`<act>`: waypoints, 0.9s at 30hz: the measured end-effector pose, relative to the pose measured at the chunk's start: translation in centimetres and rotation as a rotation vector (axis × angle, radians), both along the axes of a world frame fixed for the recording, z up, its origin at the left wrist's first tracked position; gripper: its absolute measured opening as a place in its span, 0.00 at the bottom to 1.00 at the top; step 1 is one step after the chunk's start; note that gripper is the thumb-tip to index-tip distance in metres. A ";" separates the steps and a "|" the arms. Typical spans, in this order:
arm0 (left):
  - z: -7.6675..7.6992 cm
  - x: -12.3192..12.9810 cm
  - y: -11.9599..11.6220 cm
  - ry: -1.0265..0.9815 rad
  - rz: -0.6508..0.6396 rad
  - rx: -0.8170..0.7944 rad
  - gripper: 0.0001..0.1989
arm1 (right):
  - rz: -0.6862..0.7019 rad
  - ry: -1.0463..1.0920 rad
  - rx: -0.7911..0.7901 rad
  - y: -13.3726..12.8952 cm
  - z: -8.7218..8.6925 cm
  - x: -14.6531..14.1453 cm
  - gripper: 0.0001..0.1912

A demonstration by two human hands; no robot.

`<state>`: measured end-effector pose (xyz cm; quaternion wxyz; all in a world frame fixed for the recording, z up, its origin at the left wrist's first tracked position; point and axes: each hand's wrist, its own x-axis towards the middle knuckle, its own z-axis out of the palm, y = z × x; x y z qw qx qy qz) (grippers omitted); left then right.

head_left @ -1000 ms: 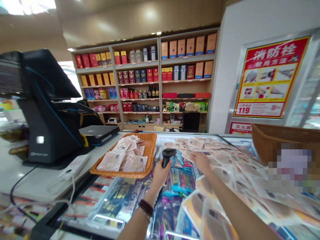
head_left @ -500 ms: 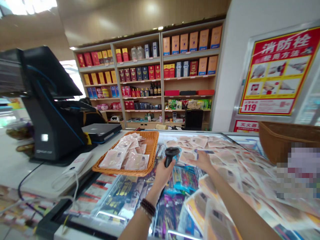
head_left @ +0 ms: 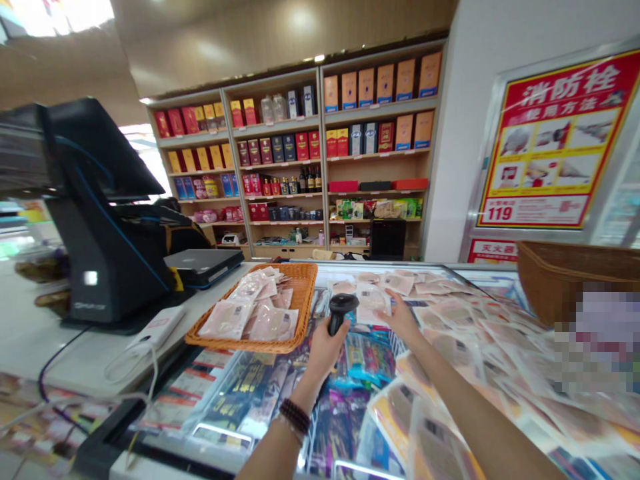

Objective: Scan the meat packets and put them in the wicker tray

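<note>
My left hand is closed around the handle of a black barcode scanner, its head pointing away from me. To the right, my right hand grips the right edge of a clear sachet with a white label and a barcode facing up. The scanner head is close to the sachet's left side. An orange wicker basket left of the scanner holds several similar sachets. Many more flat packets lie spread on the glass freezer top to the right of my right hand.
A black point-of-sale terminal and a flat scale stand on the left counter, with a white device and cables in front. Colourful packs show below the glass. A brown basket sits at right; stocked shelves line the back wall.
My right hand has turned the sachet so its white, barcoded face shows, and tilted it up next to the scanner. The left hand with the scanner has barely moved.
</note>
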<state>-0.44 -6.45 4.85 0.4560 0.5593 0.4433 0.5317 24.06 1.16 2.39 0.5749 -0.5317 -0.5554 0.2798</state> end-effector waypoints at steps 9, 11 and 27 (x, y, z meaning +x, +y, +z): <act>1.4 0.1 -1.4 -0.063 -0.056 0.041 0.33 | 0.003 -0.023 0.076 0.2 0.3 0.1 0.22; 1.6 0.2 -1.5 -0.071 -0.062 0.032 0.33 | 0.001 -0.015 0.078 0.2 0.3 0.1 0.22; 1.5 0.4 -1.5 -0.115 -0.076 0.018 0.34 | -0.018 -0.043 0.117 0.8 -0.3 0.6 0.23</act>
